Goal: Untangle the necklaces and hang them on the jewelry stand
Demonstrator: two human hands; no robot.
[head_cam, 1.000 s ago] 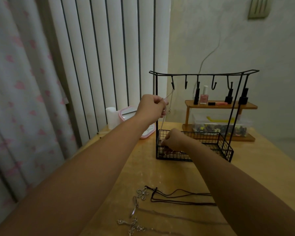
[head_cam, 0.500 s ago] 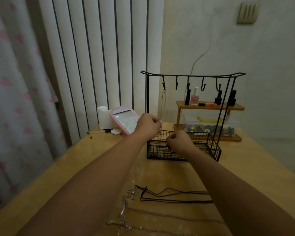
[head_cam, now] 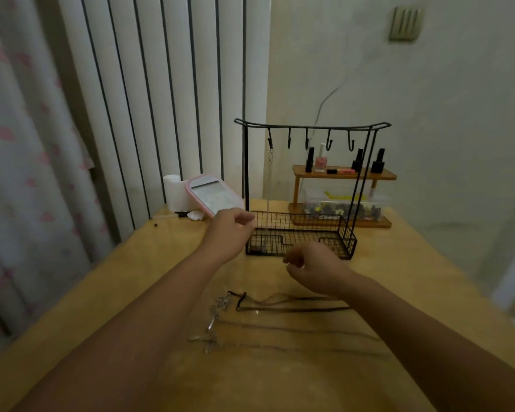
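Table [head_cam: 428, 292] edge runs along the curtain on the left, and bare wood lies to the right of the jewelry stand [head_cam: 304, 126]. A silver chain [head_cam: 270, 179] hangs from the leftmost hook into the wire basket. Left hand [head_cam: 229, 233] beside the basket and right hand [head_cam: 315, 267] before it hold nothing, fingers loosely curled. The other necklaces [head_cam: 280, 307] lie near, below the hands.

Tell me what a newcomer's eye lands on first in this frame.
The black wire jewelry stand at the table's far middle, with one silver chain hanging from its leftmost hook. Then the left hand and right hand in front of it, above the remaining necklaces on the table.
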